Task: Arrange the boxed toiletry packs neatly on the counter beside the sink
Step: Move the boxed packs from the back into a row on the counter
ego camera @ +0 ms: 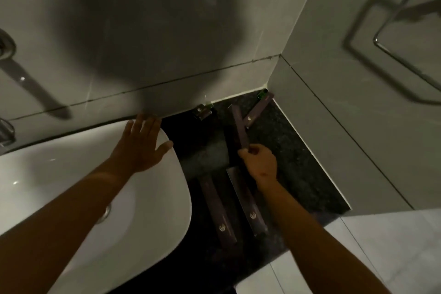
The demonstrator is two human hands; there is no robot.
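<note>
Several long dark-purple toiletry boxes lie on the black speckled counter (293, 150) right of the white sink (148, 210). My right hand (261, 164) pinches the near end of one slim box (239, 126), which points away toward the wall. Another box (259, 111) leans into the back corner. Two boxes lie side by side near the front edge: the left one (218, 212) and the right one (248, 207), partly under my right wrist. My left hand (140, 145) rests flat with fingers spread on the sink's back rim.
A small shiny wrapped item (202, 111) sits at the wall's foot. Something green (262, 93) shows in the corner. Grey tiled walls close the back and right. A chrome towel ring (391, 38) hangs on the right wall. The tap (7, 55) is far left.
</note>
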